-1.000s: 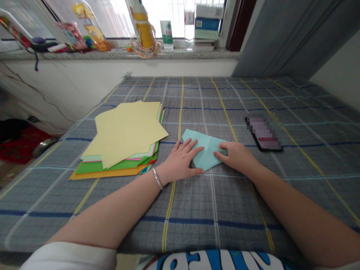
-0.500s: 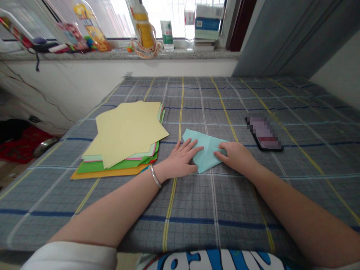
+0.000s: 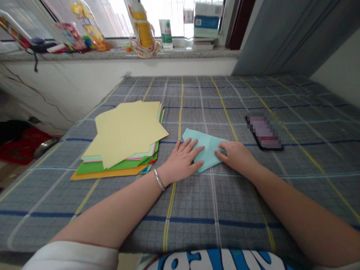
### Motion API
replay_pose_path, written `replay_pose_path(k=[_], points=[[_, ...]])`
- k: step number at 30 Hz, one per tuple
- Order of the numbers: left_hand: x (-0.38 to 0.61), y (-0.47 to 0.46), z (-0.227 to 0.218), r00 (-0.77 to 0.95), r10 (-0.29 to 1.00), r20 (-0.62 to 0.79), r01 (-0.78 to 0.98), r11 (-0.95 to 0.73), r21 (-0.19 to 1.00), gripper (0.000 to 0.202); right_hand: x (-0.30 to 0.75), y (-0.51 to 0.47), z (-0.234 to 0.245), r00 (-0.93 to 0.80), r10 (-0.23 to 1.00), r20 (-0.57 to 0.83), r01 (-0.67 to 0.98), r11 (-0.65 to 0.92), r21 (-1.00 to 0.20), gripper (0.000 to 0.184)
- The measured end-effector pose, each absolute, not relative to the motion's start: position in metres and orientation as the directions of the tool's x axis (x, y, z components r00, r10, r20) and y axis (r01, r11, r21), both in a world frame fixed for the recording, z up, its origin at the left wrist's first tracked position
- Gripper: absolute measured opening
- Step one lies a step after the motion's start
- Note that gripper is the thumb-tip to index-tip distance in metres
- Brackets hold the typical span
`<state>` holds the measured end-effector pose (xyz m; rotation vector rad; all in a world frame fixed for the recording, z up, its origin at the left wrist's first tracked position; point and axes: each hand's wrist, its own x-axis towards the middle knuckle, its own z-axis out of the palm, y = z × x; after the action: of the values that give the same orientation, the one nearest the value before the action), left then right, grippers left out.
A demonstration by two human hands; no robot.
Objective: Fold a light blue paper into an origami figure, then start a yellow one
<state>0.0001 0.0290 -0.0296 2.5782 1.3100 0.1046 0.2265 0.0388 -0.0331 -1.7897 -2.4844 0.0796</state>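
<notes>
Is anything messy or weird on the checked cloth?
Yes: the paper pile looks messy. Its top yellow sheet lies twisted against those below, so a corner pokes out to the right. The phone looks odd too: blocky squares blur it. I see no rip in the folded blue paper.

Blk phone, gry curtain, ylw btl on sill

Our left hand lies splayed across the folded light-blue paper, and there's our right hand, touching the paper's right corner! Left of our hands we've got stacked sheets, yellow on top; right of them, a phone; beneath, checked cloth; beyond them, a crowded windowsill.
</notes>
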Motion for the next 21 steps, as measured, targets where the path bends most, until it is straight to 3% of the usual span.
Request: replay_pose_path(k=[9, 21], points=[[-0.004, 0.0312, -0.0293, 0.638, 0.766, -0.08, 0.76, -0.609, 0.228, 0.075, 0.2259, 0.0374, -0.0328, -0.321, 0.946, 0.041, 0.944, 0.323, -0.071, 0.028], [-0.0049, 0.0315, -0.0244, 0.655, 0.744, -0.131, 0.75, -0.62, 0.23, 0.082, 0.2258, 0.0369, -0.0328, -0.318, 0.947, 0.051, 0.946, 0.32, -0.053, 0.028]])
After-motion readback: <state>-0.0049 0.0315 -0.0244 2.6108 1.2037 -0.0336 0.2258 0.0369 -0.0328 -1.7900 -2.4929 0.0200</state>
